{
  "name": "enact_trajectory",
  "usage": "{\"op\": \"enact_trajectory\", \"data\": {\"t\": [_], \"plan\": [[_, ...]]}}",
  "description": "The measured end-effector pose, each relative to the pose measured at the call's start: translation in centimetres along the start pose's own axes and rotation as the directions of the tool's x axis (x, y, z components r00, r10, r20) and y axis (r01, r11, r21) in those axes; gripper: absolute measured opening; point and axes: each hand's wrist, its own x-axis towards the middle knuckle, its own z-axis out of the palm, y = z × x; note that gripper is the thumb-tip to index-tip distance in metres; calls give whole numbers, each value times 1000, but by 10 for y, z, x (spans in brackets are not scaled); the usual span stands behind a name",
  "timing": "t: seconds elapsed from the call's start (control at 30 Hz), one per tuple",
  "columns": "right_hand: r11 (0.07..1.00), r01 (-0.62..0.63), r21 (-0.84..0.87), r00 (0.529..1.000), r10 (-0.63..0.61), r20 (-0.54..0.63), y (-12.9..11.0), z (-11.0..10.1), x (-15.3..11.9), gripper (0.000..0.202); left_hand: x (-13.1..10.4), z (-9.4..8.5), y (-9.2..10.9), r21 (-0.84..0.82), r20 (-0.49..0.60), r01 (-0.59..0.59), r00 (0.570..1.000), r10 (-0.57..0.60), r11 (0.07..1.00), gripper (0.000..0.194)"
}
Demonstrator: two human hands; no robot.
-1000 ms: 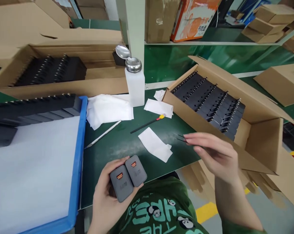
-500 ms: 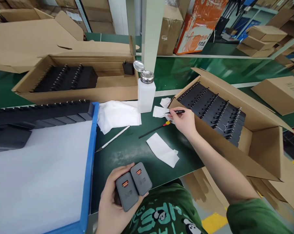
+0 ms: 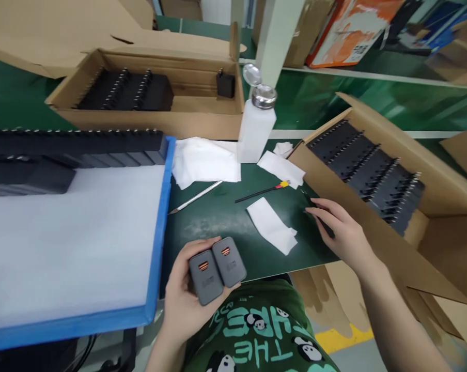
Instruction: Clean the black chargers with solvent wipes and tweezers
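Grey adapter blocks, two side by side, lie in the left hand at lower centre, orange-lined slots facing the viewer. One grip encloses both; uneven pressure could let either block slide from its neighbour and drop. At right of centre, the right hand pinches black tweezers, their tips apart, nothing discernible between them. Should these fine points slip on a casing, they might scratch it or catch in a slot.

Beyond the blocks, a paper strip lies loose on the green counter and could shift if a sleeve brushed it. Left of centre, a craft knife rests with its blade exposed near the blue-rimmed tray; a careless leftward reach could meet the edge. A black rod, tipped red and yellow, might roll if nudged. Farther back, the white dispenser bottle stands with its lid raised; a knock could wet the adjacent wipes or, if liquid spread, the right-hand carton.
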Motion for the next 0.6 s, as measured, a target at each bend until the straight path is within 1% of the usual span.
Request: {"op": "enact_trajectory", "data": {"t": [0.07,0.1,0.13,0.17,0.2,0.23,0.3,0.37,0.4,0.43,0.47,0.5,0.53,0.57,0.6], "plan": [[994,53,-91,986,-38,163,9,0,-19,52,3,3,-1,-81,31,-20,999,22,997,59],[990,71,-125,977,-44,211,8,-1,-23,64,4,4,-2,-117,46,-18,999,23,993,61],[985,77,-153,977,-44,209,4,-2,-24,72,5,6,-2,-146,59,-14,998,22,989,62],[985,73,-158,981,-43,188,-4,-2,-23,76,6,8,-3,-168,71,-12,997,24,986,63],[989,68,-128,987,-47,156,-15,-1,-20,76,6,9,-3,-184,80,-13,996,28,983,63],[995,85,-58,987,-76,140,-27,1,-17,74,6,11,-3,-195,89,-17,995,35,981,63],[982,177,70,965,-187,185,-50,12,-11,67,6,13,-2,-210,102,-26,994,48,977,64],[961,237,144,941,-264,213,-62,26,-6,55,6,15,-2,-218,105,-35,993,60,975,65],[959,233,165,946,-262,192,-65,32,-3,48,6,15,-2,-222,103,-42,992,66,974,66],[960,204,190,962,-232,142,-67,35,0,42,7,15,-1,-224,102,-47,992,72,974,66],[962,147,232,984,-165,61,-70,34,4,39,7,16,-1,-222,101,-50,992,75,974,66],[953,77,293,997,-71,-33,-75,31,9,37,7,16,-1,-213,102,-51,992,74,976,65],[933,23,358,993,19,-114,-82,25,14,36,7,17,-1,-191,102,-50,992,70,980,65],[903,-12,430,976,104,-191,-91,18,20,38,6,18,-1,-156,99,-47,993,63,987,64],[880,11,475,973,100,-208,-103,10,27,42,5,19,-1,-109,91,-41,995,51,993,64]]}}
